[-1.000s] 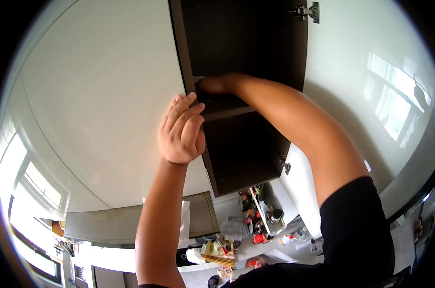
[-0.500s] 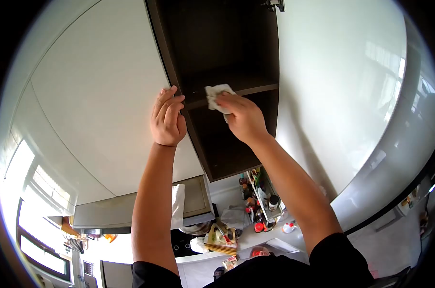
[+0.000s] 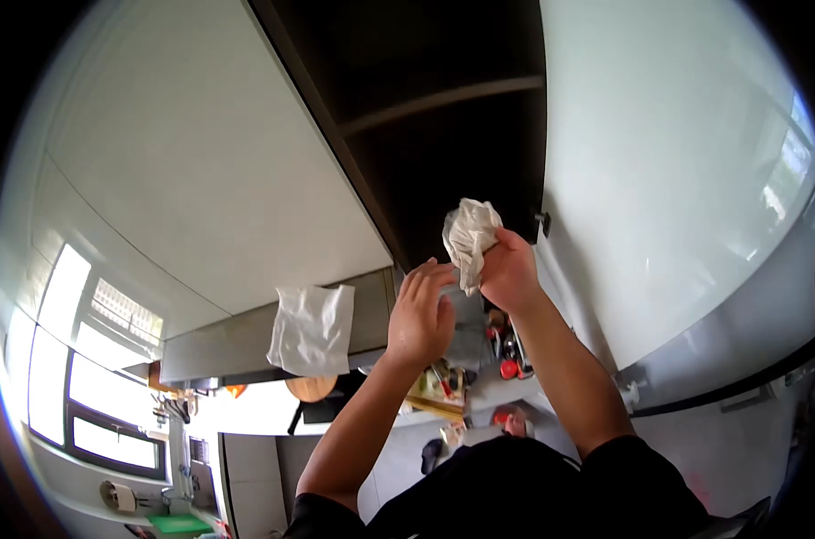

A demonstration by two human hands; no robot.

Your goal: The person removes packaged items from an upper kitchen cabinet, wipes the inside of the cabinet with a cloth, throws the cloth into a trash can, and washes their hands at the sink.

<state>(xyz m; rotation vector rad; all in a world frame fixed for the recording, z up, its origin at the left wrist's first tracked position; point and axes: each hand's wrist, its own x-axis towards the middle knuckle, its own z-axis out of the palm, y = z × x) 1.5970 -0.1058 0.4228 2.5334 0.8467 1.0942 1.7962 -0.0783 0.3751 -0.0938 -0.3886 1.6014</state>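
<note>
In my right hand point(image 3: 512, 272) is a crumpled white paper towel point(image 3: 472, 241), pinched between thumb and fingers. It hangs in front of the lower compartment of a dark cabinet point(image 3: 443, 162). Just left of the towel, my left hand point(image 3: 421, 314) is raised with its fingers stretched out and nothing in them. Its fingertips are near the cabinet's lower edge; whether they touch it I cannot tell. A dark shelf point(image 3: 443, 103) crosses the cabinet above both hands.
The glossy white cabinet door point(image 3: 668, 180) stands open at the right. A closed white panel point(image 3: 201, 171) fills the left. Another white sheet point(image 3: 312, 330) drapes over the range hood point(image 3: 214, 349). Below are a round wooden board point(image 3: 311, 388), red-capped containers point(image 3: 509, 368) and a green board point(image 3: 178, 523).
My right hand has drawn the paper towel back from the shelf edge and lower. The left hand has left the cabinet's side edge and moved down and right. The view has shifted downward.
</note>
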